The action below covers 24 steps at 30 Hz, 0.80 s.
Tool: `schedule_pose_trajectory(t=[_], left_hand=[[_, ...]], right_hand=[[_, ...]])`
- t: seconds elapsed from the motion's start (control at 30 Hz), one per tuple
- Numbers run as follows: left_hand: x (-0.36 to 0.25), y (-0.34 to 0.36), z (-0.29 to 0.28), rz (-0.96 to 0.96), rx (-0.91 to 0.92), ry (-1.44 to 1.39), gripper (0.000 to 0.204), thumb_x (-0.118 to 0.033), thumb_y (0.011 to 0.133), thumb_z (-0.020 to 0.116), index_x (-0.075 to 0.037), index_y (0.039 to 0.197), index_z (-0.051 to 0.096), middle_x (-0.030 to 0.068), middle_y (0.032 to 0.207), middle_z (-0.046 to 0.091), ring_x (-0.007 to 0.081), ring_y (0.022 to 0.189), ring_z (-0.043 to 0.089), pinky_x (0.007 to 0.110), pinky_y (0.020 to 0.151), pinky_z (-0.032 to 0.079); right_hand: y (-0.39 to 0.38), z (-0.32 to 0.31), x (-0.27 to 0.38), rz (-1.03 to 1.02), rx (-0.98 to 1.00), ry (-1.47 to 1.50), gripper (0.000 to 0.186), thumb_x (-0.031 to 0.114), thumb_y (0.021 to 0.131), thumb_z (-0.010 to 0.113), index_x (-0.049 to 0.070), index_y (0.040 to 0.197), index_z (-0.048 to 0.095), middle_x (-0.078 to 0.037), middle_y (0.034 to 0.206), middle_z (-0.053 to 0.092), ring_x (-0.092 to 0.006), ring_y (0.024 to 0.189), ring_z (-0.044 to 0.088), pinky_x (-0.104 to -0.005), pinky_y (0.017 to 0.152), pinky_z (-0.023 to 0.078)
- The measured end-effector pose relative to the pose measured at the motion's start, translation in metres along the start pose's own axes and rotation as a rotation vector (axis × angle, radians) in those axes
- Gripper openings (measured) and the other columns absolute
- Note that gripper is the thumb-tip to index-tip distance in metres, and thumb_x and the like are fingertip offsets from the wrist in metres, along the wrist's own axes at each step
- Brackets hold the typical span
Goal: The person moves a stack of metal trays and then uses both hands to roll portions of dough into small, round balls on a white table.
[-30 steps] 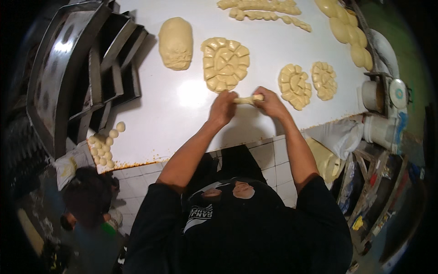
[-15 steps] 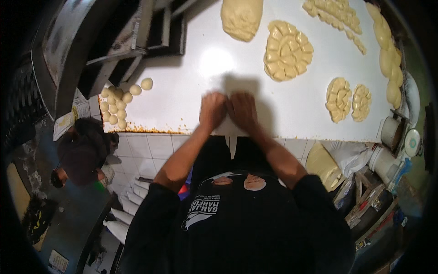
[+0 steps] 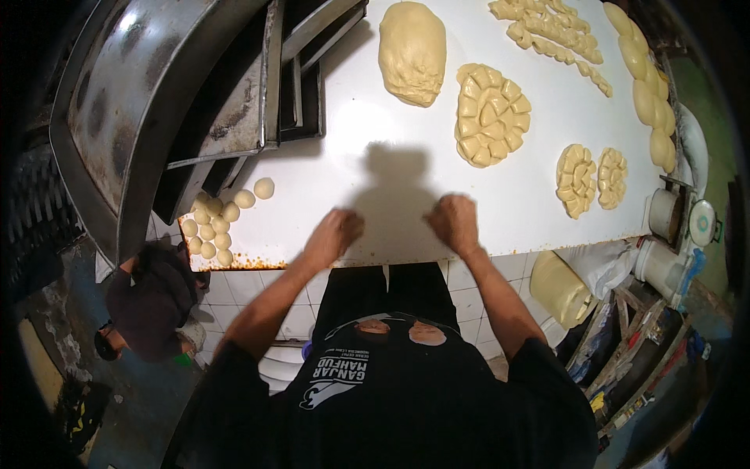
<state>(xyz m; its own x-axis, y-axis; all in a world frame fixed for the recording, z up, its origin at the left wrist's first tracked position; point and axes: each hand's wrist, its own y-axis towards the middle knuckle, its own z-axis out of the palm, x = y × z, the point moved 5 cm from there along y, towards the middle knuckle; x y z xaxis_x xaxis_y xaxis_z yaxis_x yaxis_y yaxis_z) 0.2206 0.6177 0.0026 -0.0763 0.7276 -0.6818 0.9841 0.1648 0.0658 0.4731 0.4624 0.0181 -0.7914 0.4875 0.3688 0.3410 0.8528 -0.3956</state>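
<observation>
Left hand and right hand apart over white tabletop near front edge, fingers curled; cannot tell if pinching anything. Beyond: smooth dough lump, wrinkled at near end, beside glossy scored dough disc; round dough balls left of left hand

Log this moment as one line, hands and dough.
left hand: curled, contents unclear; right hand: curled, contents unclear; pose: apart, over white table; scored dough round: beyond right hand; dough balls: near-left corner
</observation>
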Motion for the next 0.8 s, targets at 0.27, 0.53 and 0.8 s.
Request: schedule_pose_trajectory(t=[0.27, 0.53, 0.8], left_hand=[[0.046, 0.232, -0.089, 0.054, -0.524, 0.186, 0.019, -0.019, 0.100, 0.064, -0.001, 0.103, 0.066, 0.0192, 0.103, 0.064, 0.0372, 0.097, 0.063, 0.046, 0.082, 0.054], [-0.006, -0.005, -0.026, -0.151, 0.297, 0.254, 0.036, -0.043, 0.093, 0.073, -0.009, 0.106, 0.073, 0.0095, 0.104, 0.068, 0.0289, 0.099, 0.065, 0.047, 0.088, 0.052], [-0.052, -0.018, 0.019, -0.058, -0.190, 0.175, 0.013, -0.021, 0.087, 0.071, -0.010, 0.092, 0.070, 0.0105, 0.095, 0.064, 0.0295, 0.094, 0.063, 0.046, 0.085, 0.052]], right_hand=[[-0.005, 0.002, 0.040, -0.012, -0.420, 0.171, 0.023, 0.020, 0.086, 0.081, 0.004, 0.093, 0.064, -0.016, 0.104, 0.062, -0.0365, 0.101, 0.058, -0.0520, 0.086, 0.046], [-0.026, 0.019, 0.015, -0.721, -0.096, -0.158, 0.020, 0.028, 0.096, 0.068, 0.009, 0.093, 0.073, -0.013, 0.100, 0.066, -0.0310, 0.105, 0.064, -0.0445, 0.088, 0.052], [0.000, 0.044, 0.072, -0.149, 0.011, 0.217, 0.031, 0.024, 0.087, 0.080, 0.003, 0.104, 0.065, -0.021, 0.106, 0.061, -0.0434, 0.101, 0.056, -0.0555, 0.091, 0.044]])
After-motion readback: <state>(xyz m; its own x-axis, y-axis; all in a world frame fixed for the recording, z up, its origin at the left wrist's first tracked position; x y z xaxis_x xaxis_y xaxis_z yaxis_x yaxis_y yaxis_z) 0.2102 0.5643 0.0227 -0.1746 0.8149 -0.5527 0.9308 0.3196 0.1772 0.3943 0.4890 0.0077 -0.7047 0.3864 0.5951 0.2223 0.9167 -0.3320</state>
